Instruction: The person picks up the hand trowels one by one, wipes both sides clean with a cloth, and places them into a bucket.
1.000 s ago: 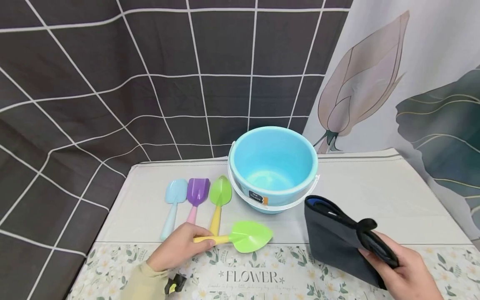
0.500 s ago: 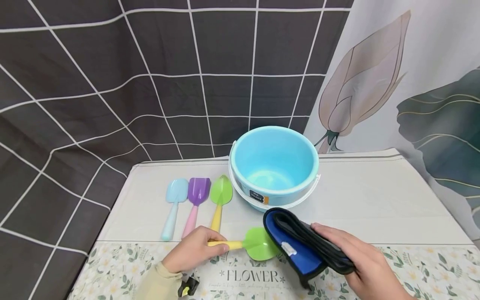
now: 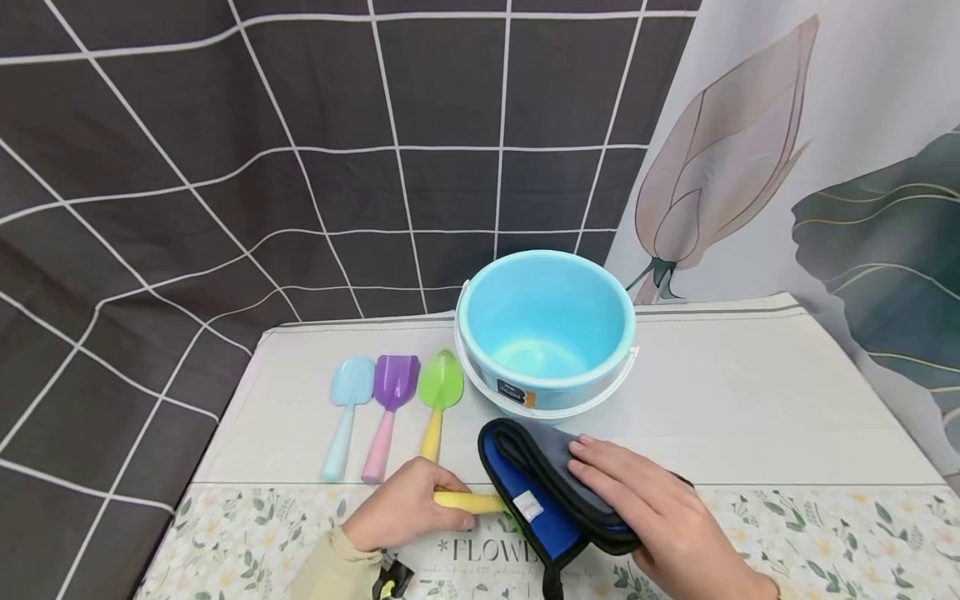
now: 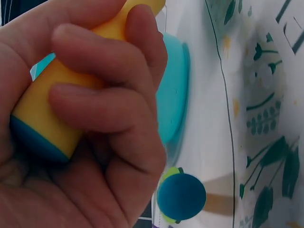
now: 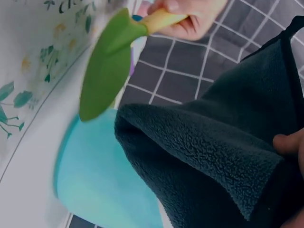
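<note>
My left hand (image 3: 408, 504) grips the yellow handle of a green toy shovel (image 3: 468, 502). In the left wrist view the fingers curl round that handle (image 4: 54, 102), its teal end against the palm. My right hand (image 3: 652, 508) holds a folded grey and blue cloth (image 3: 555, 487) with black edging, fingers spread along its top; the thumb presses it in the right wrist view. From the head, the cloth hides most of the shovel's blade. In the right wrist view the green blade (image 5: 104, 71) shows apart from the cloth (image 5: 199, 147).
Behind the hands stands a light blue bucket (image 3: 555, 397) with a white handle. To its left lie a light blue shovel (image 3: 352, 382), a purple shovel (image 3: 396, 382) with a pink handle, and another green shovel (image 3: 441, 382). A dark checked curtain (image 3: 450, 92) hangs behind the table.
The right hand has brought the cloth leftward over the shovel's blade, its blue side now showing. The left hand has shifted slightly right with the shovel.
</note>
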Demonstrator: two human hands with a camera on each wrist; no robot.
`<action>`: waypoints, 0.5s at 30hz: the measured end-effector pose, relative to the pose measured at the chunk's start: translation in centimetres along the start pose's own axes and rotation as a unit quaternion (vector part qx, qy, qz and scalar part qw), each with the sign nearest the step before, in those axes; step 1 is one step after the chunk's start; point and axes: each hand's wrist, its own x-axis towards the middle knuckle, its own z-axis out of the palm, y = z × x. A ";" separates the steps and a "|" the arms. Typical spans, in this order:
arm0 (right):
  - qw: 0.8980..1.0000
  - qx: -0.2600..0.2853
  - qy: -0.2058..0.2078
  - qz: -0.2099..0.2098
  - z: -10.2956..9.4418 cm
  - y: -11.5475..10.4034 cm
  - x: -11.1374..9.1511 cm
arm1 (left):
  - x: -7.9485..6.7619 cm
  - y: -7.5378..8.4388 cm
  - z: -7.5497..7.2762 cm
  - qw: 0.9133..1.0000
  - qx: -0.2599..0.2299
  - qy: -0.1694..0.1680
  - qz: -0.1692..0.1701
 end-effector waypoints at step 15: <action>0.995 -0.019 -0.086 -0.046 3.6 -0.4 -0.9 | 0.2 0.1 0.2 0.999 0.005 0.034 -0.014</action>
